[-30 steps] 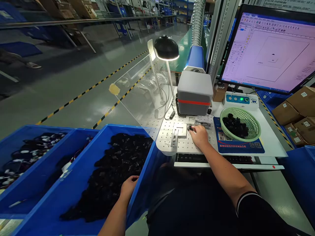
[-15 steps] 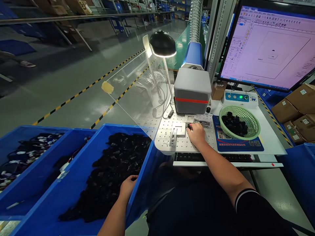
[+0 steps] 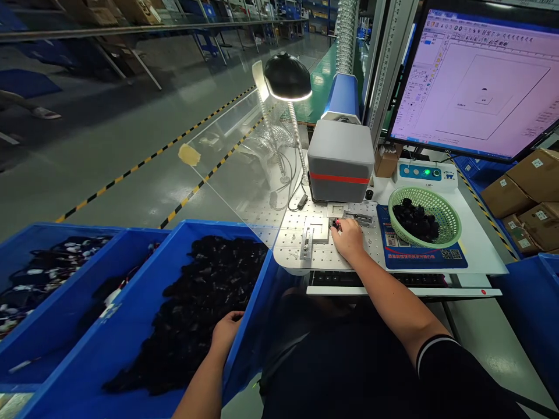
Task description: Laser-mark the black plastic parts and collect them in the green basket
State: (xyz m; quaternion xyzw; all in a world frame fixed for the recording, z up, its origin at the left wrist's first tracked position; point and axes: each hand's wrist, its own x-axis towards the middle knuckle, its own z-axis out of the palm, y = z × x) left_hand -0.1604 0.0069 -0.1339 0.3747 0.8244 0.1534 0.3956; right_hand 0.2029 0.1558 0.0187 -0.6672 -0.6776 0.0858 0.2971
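Observation:
My right hand [image 3: 349, 238] is closed on a small black part [image 3: 335, 224], its fingertips pinching it at the metal fixture on the perforated plate [image 3: 288, 250]. An L-shaped metal bracket [image 3: 307, 243] lies to the left of it. Above the fixture stands a grey machine head with a red stripe [image 3: 340, 160]. My left hand [image 3: 226, 333] is down inside a blue bin [image 3: 174, 230], close to its right wall. Its fingers are curled against the heap of black parts [image 3: 192, 302]; whatever they hold blends into the dark pile.
A green basket [image 3: 454, 230] with black parts stands on a blue mat [image 3: 419, 261] at the right. Behind it are a control box [image 3: 425, 173] and a monitor [image 3: 476, 87]. A lit lamp [image 3: 288, 75] and a clear panel [image 3: 236, 174] stand at the left. A keyboard [image 3: 340, 279] sits below the table.
Both hands keep almost the same places. The view has shifted very slightly; the right fingers stay at the fixture.

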